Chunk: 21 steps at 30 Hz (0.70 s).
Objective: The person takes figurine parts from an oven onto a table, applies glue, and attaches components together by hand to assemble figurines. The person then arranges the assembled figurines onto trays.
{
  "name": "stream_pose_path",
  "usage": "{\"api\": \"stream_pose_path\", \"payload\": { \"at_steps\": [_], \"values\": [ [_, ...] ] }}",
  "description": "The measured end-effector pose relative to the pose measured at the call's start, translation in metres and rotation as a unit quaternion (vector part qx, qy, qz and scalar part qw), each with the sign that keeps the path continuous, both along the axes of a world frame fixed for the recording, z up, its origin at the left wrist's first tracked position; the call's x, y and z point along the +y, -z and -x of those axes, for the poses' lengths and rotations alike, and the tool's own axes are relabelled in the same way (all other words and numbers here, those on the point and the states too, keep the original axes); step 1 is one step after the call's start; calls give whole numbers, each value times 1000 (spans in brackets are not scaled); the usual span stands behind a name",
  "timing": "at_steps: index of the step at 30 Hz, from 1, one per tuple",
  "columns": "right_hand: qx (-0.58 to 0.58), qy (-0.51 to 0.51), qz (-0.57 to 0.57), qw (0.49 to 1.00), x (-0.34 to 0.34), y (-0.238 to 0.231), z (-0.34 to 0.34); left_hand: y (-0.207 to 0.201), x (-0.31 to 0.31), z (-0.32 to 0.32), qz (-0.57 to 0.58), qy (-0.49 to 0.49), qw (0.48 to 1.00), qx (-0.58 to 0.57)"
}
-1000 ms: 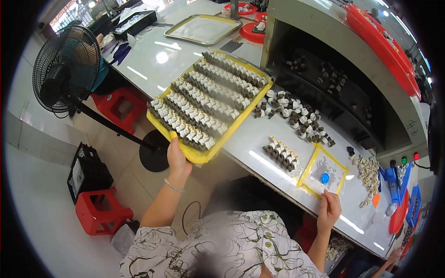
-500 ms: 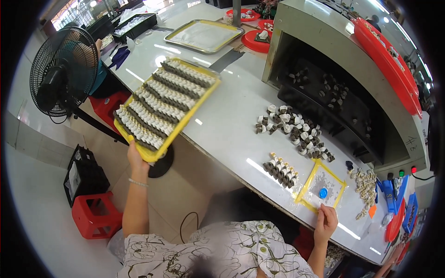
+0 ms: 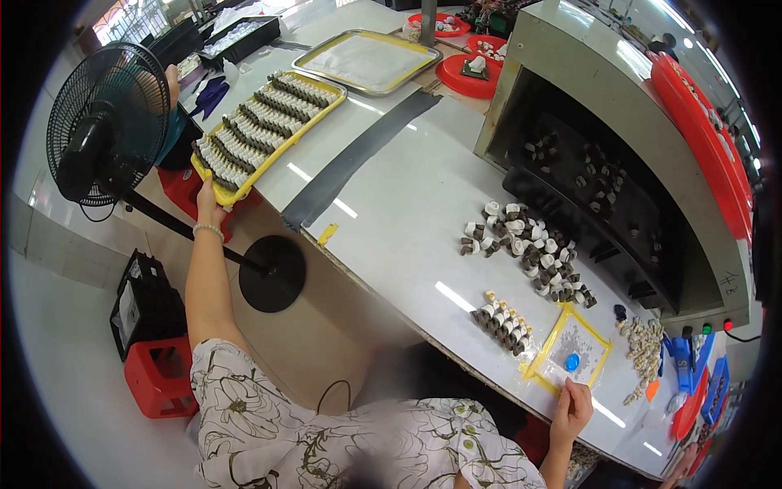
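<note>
At the far left, my left hand [image 3: 210, 204] grips the near corner of a yellow tray [image 3: 229, 196]. Rows of small white and dark pieces [image 3: 259, 122] fill this tray, which is over the table's left end; whether it rests there I cannot tell. My right hand [image 3: 573, 405] is at the table's near edge, fingers curled and pinched, and anything between them is too small to make out. Just beyond it lies a blue round cap [image 3: 573, 363] inside a yellow-taped square [image 3: 562, 326]. Left of the square stands a short group of similar white-and-dark pieces [image 3: 503, 324].
A loose pile of white-and-dark pieces [image 3: 529, 248] lies before a grey box-shaped machine [image 3: 599, 61] with a dark opening. Beige bits [image 3: 643, 346] are heaped at right. A metal-rimmed tray [image 3: 366, 61] sits at the back. A standing fan [image 3: 106, 130] and red stool [image 3: 159, 379] are left.
My left hand has carried the yellow tray away, up and to the left, toward the table's far left end. My right hand stays near the taped square.
</note>
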State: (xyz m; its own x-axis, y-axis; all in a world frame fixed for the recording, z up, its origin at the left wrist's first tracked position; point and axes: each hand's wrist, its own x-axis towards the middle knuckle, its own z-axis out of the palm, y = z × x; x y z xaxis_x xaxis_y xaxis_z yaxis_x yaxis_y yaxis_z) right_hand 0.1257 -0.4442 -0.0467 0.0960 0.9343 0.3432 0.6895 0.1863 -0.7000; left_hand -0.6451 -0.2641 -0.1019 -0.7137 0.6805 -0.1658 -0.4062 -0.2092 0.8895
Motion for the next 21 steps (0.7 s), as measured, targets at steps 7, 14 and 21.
{"api": "stream_pose_path", "payload": {
  "at_steps": [7, 14, 21],
  "values": [
    [-4, -9, 15, 1000, 0, 1, -6, -32, 30, 43, 192, -126, 952, 202],
    [-9, 35, 14, 999, 0, -1, 4, -93, 167, -203, 91, 326, 941, -11],
    [-39, 18, -17, 999, 1, 2, 2, -39, 283, -238, 53, 227, 963, -134]
  ]
}}
